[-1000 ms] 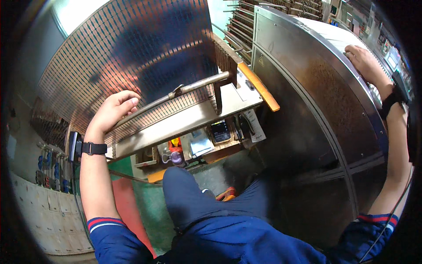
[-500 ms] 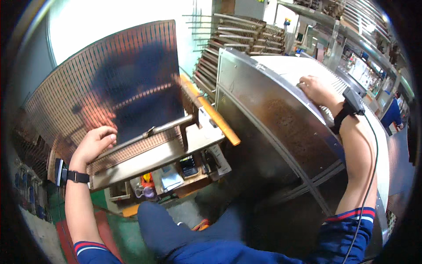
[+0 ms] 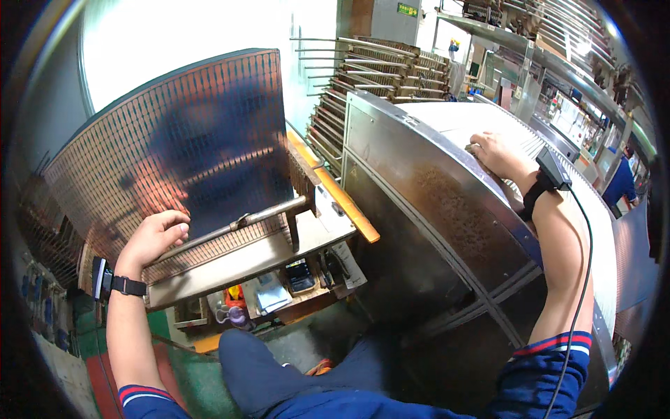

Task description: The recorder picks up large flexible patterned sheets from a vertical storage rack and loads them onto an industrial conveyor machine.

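My left hand [image 3: 152, 239] is at the lower left of a large, shiny copper-coloured panel [image 3: 230, 91] with a fine grid pattern, which leans upright and mirrors me. Its fingers are bent forward, with the thumb apart from the index finger and nothing visible between them. Beside them runs a metal rod [image 3: 269, 211] along the panel's foot, above a pale bench board [image 3: 209, 272]. Over on the right, my right hand [image 3: 504, 159] lies on the top edge of a big metal cabinet [image 3: 433, 188]. Its fingers curl down over something brownish that I cannot make out.
Below the board is a shelf with a purple-handled item [image 3: 236, 318], a blue-white packet [image 3: 272, 295] and a black tray [image 3: 300, 277]. A yellow bar [image 3: 342, 195] juts from the bench's right end. Behind stand stacked metal racks [image 3: 391, 70]. A person in blue [image 3: 621, 183] is far right.
The scene has slid slightly downward in the picture. Against the panel and the cabinet, both hands stay in about the same places.
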Action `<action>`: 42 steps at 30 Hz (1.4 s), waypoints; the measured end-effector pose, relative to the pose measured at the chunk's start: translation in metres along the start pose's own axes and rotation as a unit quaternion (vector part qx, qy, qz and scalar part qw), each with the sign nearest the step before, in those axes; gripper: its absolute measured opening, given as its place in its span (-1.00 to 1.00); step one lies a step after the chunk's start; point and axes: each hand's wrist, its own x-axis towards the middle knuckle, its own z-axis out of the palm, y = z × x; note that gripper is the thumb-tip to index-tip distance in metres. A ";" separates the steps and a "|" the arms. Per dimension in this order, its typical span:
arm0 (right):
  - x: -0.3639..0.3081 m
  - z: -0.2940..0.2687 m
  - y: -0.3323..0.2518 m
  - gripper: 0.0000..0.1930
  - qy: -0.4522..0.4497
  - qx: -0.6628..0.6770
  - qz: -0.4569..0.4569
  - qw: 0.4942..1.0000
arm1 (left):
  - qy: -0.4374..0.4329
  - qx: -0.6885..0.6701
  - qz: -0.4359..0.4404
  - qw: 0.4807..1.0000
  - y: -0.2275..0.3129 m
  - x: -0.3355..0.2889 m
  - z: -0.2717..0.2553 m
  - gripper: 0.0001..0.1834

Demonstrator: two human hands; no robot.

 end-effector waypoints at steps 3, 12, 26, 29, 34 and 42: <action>-0.001 -0.001 -0.005 -0.70 0.004 0.001 -0.006 1.000 | 0.000 0.004 -0.011 1.000 -0.001 -0.002 -0.001 -0.72; 0.001 -0.010 -0.011 -0.72 -0.017 -0.001 0.006 1.000 | 0.001 0.020 -0.002 1.000 -0.002 -0.001 -0.002 -0.70; -0.001 0.004 -0.002 -0.71 -0.001 0.009 -0.004 1.000 | 0.000 0.022 0.011 1.000 -0.002 -0.001 -0.002 -0.72; 0.002 0.006 0.005 -0.72 0.035 -0.006 -0.033 0.999 | 0.000 0.023 0.019 1.000 -0.005 0.000 -0.003 -0.71; 0.001 -0.004 -0.006 -0.72 0.016 0.018 -0.013 1.000 | 0.001 0.016 0.016 1.000 -0.004 -0.001 -0.002 -0.71; -0.001 -0.003 -0.006 -0.72 0.003 -0.004 -0.014 1.000 | 0.012 0.031 0.017 0.999 -0.004 -0.001 -0.003 -0.69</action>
